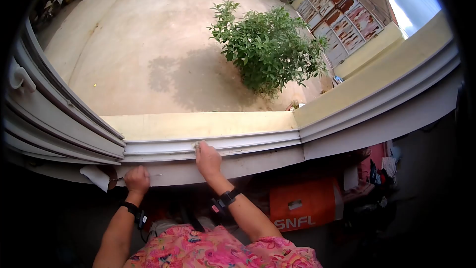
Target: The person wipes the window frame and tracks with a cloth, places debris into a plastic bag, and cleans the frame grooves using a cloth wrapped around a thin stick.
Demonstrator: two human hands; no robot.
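Note:
My left hand [137, 179] is closed in a fist just below the inner edge of the window sill [258, 163]. A thin, rod-like tool [155, 175] pokes out on its right side; the kind is unclear. My right hand [208, 159] reaches over the sill to the white sliding-window track [248, 144]. Its fingers are pinched together around a small pale piece [197, 144], perhaps cloth, pressed against the track. Left of my left hand, a white sheet-like object [95, 176] with a brown side hangs by the sill.
Sliding window panels [64, 109] with a white handle [23, 78] are stacked at the left. Outside stand a leafy bush [270, 47] and a rusty metal gate [342, 17]. An orange box [305, 206] lies below the sill at right, near piled items [379, 173].

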